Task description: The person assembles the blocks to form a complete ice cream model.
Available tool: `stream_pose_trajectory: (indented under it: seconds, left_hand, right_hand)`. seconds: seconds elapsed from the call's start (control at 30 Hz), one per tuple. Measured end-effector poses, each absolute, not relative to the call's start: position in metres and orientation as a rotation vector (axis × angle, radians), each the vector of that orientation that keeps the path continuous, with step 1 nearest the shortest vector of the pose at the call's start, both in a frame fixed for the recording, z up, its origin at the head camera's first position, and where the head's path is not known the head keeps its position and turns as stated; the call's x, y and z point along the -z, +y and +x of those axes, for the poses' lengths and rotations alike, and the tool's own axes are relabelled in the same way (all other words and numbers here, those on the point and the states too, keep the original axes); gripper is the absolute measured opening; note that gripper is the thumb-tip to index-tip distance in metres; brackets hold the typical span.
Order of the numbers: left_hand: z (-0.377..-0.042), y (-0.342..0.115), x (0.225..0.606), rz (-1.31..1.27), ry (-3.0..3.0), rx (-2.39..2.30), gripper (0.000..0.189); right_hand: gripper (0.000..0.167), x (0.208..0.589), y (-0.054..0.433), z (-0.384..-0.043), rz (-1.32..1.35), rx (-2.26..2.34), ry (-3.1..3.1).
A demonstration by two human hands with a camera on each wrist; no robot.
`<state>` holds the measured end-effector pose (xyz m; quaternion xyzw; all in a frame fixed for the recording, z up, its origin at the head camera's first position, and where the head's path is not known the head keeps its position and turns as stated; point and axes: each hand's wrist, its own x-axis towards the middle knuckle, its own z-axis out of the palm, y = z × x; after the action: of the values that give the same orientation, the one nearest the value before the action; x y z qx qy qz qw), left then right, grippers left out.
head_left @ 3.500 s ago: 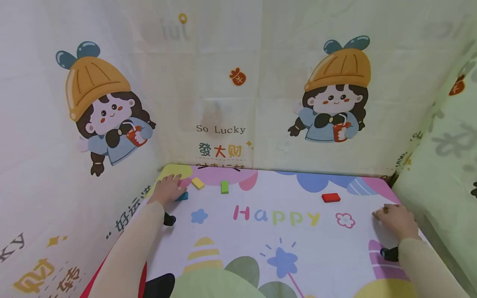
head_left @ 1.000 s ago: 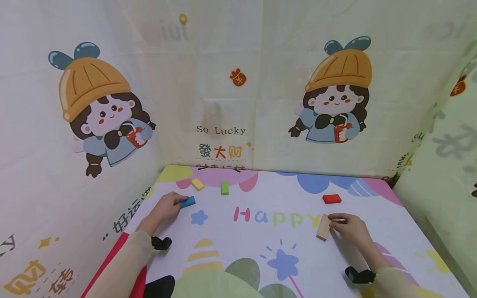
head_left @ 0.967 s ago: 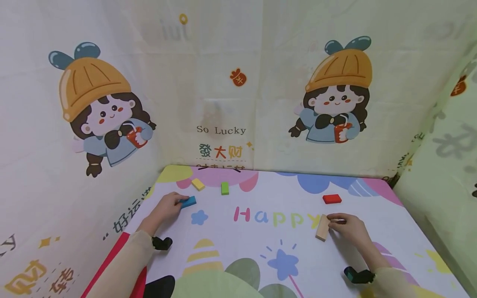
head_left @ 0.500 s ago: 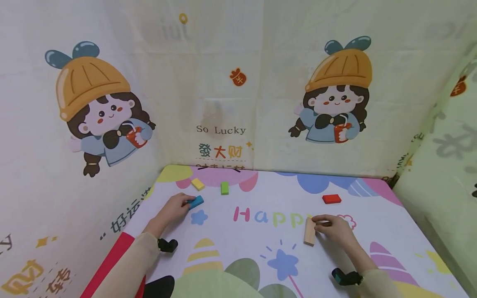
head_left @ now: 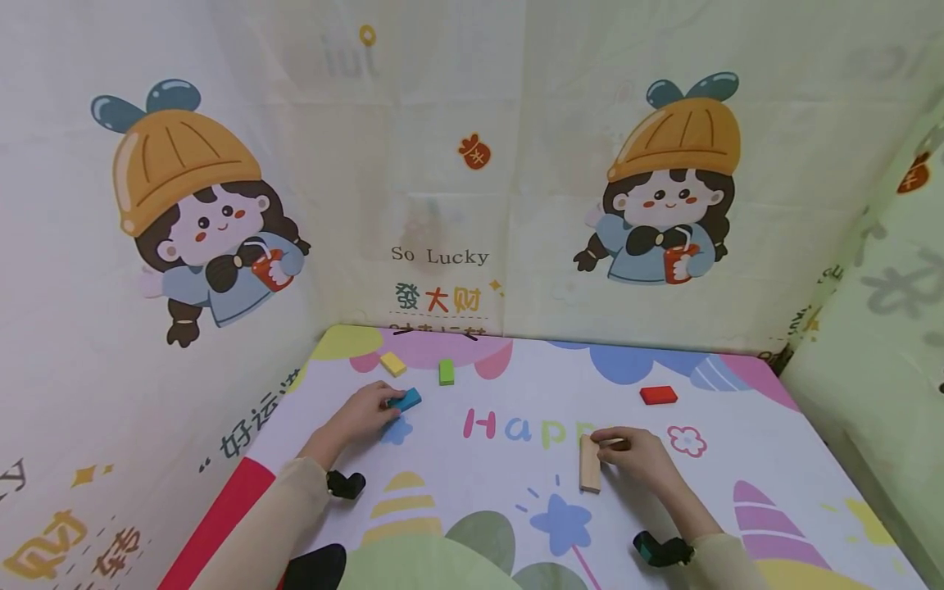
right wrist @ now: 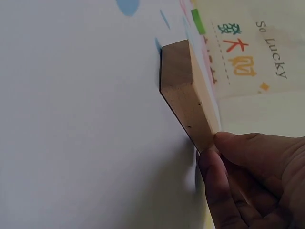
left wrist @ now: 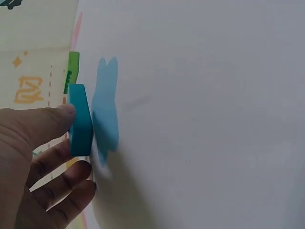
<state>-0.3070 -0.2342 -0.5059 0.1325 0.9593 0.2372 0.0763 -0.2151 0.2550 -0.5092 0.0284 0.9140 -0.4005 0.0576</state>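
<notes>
A blue wooden block (head_left: pixel 408 399) is pinched between the thumb and fingers of my left hand (head_left: pixel 363 412), just above the printed blue star. In the left wrist view the thumb presses one face of this teal-looking block (left wrist: pixel 81 121). My right hand (head_left: pixel 640 456) pinches a long plain wooden block (head_left: pixel 589 465) by its far end, over the printed word on the tabletop. Seen from the right wrist, thumb and forefinger grip one end of the plain block (right wrist: pixel 183 90), while its other end points away from the hand.
A yellow block (head_left: pixel 393 364) and a green block (head_left: pixel 446 372) lie near the table's back edge on the left. On the right lies a red block (head_left: pixel 659 395). Printed cloth walls (head_left: pixel 546 246) stand behind and at both sides of the patterned tabletop (head_left: pixel 487 475).
My left hand has slid the blue block rightward. My right hand came in from the right side, took hold of the plain block and has moved leftward with it, turning it more upright in view.
</notes>
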Motion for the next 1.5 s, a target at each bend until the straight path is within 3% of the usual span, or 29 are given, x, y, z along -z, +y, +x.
stream_pose_trajectory:
  seconds: [0.47,1.5]
  left_hand:
    - [-0.304,-0.192,0.506,0.389,2.853,-0.794,0.043]
    - [-0.302,-0.12,0.511,0.555,2.827,-0.836,0.036]
  right_hand:
    - [0.022,0.512,0.231,-0.21,-0.02,1.29,2.768]
    - [0.021,0.513,0.2,-0.205,0.017,1.344,2.713]
